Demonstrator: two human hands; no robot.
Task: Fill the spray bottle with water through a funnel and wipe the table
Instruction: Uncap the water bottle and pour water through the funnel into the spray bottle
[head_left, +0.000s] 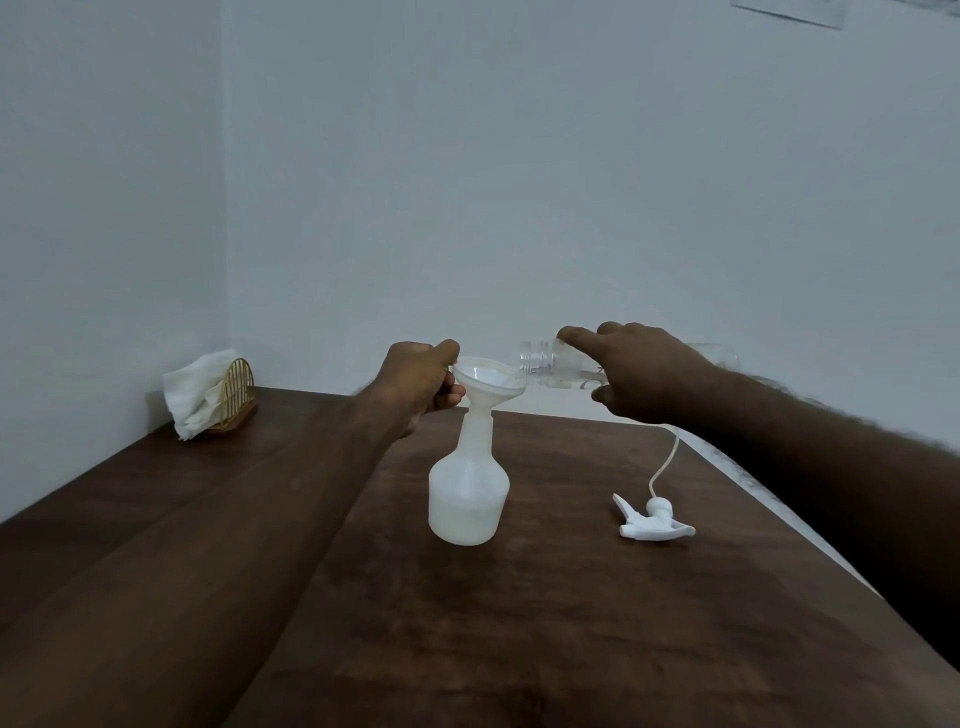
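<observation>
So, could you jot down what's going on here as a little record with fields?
left hand: pinches the funnel rim
right hand: holds clear bottle tipped, mouth over funnel
spray bottle: upright on table, funnel in its neck
spray head: off, lying on table right of it
napkins: in holder, far left

The left forearm (234, 545) is shown bare along all of its visible length, as far as the left grip (418, 382). The right forearm (831, 467) is likewise bare as far as the right grip (649, 379). Fine hair is seen along the outlines of both forearms, most plainly on the upper edge of the right one. Knuckle ridges are made out on the backs of both grips. The lower part of the right forearm is lost in shadow near the frame edge.
</observation>
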